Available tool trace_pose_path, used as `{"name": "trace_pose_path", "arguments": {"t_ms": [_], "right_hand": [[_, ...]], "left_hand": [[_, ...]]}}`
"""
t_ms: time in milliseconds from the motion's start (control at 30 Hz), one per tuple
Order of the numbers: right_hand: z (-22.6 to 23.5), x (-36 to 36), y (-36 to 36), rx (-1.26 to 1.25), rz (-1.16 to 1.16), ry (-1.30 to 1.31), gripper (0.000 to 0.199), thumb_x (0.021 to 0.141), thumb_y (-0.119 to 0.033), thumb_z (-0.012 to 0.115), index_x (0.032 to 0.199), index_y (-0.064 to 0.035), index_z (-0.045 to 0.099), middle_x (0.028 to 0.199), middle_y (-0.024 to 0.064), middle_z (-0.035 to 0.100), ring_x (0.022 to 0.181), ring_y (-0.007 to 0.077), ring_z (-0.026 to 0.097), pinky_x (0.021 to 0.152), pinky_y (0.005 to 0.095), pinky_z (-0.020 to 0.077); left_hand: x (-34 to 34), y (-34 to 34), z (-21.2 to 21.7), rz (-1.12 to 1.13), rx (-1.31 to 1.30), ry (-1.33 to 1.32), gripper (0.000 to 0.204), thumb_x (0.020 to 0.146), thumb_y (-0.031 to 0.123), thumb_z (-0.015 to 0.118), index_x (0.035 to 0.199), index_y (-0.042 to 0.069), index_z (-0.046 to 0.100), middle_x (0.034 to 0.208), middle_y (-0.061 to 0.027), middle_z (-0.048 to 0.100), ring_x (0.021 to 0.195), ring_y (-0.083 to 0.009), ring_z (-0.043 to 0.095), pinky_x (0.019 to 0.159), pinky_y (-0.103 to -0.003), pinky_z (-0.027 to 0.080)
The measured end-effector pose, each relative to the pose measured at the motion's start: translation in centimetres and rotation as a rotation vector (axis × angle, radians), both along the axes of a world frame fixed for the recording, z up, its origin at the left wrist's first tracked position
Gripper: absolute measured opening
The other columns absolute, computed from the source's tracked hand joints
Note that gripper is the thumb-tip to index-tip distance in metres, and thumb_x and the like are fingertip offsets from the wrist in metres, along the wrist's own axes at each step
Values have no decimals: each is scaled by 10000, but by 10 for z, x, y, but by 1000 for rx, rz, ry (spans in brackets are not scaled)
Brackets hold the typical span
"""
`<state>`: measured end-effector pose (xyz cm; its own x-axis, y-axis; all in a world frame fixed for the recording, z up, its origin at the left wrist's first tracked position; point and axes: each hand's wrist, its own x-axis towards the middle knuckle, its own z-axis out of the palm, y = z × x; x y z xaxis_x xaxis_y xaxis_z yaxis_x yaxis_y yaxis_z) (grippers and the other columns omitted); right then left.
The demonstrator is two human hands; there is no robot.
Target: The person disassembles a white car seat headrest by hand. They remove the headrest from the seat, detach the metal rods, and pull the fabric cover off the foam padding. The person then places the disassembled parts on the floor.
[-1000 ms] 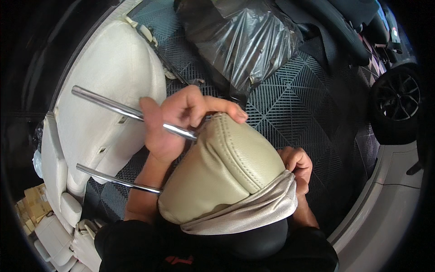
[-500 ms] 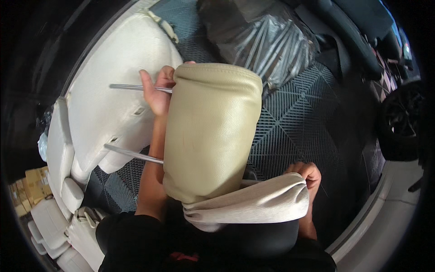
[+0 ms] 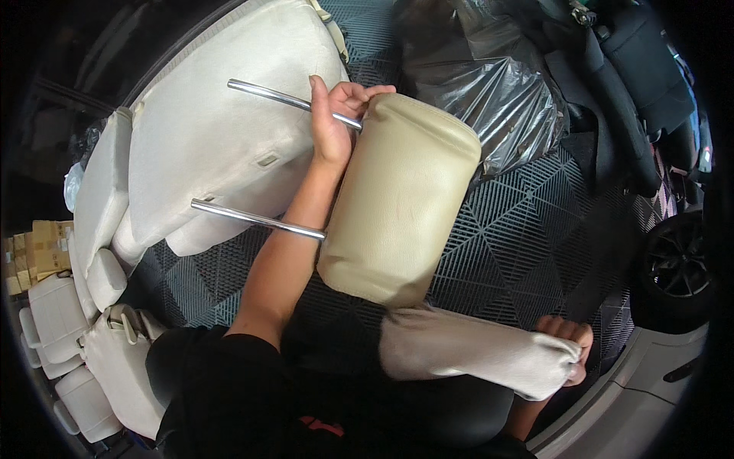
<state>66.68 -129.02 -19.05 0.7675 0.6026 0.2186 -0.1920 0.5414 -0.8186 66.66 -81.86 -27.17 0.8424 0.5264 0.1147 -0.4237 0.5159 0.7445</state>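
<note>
1. Our left hand loosely holds the headrest, its far end against our fingers, thumb wide.
2. Our right hand clenches the cloth inside its fingers.
3. A hard pull could tear the cloth or twist the headrest from our left fingers.

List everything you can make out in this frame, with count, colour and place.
headrest: one, beige, centre
metal posts: two, silver, on the headrest's left side
fabric cover: one, pale grey-beige, below the headrest
large seat piece: one, cream, upper left
smaller seat parts: several, cream, lower left
cardboard boxes: several, brown, left edge
plastic bag: one, black, top
dark seat: one, black, upper right
wheel: one, black, right
floor tiles: many, grey, middle
left hand: one, bare, by the upper post
right hand: one, bare, gripping the cover's end
</note>
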Motion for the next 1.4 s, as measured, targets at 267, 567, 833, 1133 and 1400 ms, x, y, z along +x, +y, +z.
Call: {"name": "trace_pose_path", "arguments": {"t_ms": [267,567,833,1133,1400], "right_hand": [[14,11,-92,-170,-870,307,659,887,-428,553,1347,44,539,1312,263,585,1203,391,578,1030,556,452],[-1,40,-33,-399,-711,223,574,884,-275,583,1330,79,513,1262,235,611,1151,344,620,997,464,511],[-18,28,-27,-653,-532,-42,374,867,-151,619,1177,56,588,1065,143,679,981,201,656,922,335,509],[-4,27,-18,-725,-550,-109,294,792,-42,665,1073,-7,586,947,24,614,864,108,550,844,259,418],[29,45,9,-580,-427,-251,277,805,-57,691,1051,-5,575,950,65,650,823,126,595,789,271,476]], "left_hand": [[14,-56,-43,-76,-56,84,698,997,694,297,1021,65,598,1129,-214,685,1022,-275,650,948,-408,496],[15,-116,-128,-241,44,263,589,979,600,522,1097,30,610,1160,-154,655,1133,-237,596,1008,-394,447],[11,-61,-116,-616,85,606,579,945,363,692,1407,93,470,1428,-136,523,1332,-263,481,1114,-461,368],[-130,-2,-161,-967,190,1226,373,975,324,603,1242,64,603,1019,-149,708,848,-238,705,739,-377,587],[-153,-45,-89,-2038,1220,1171,456,985,413,536,829,21,709,691,-102,679,632,-199,652,586,-399,514]]}}
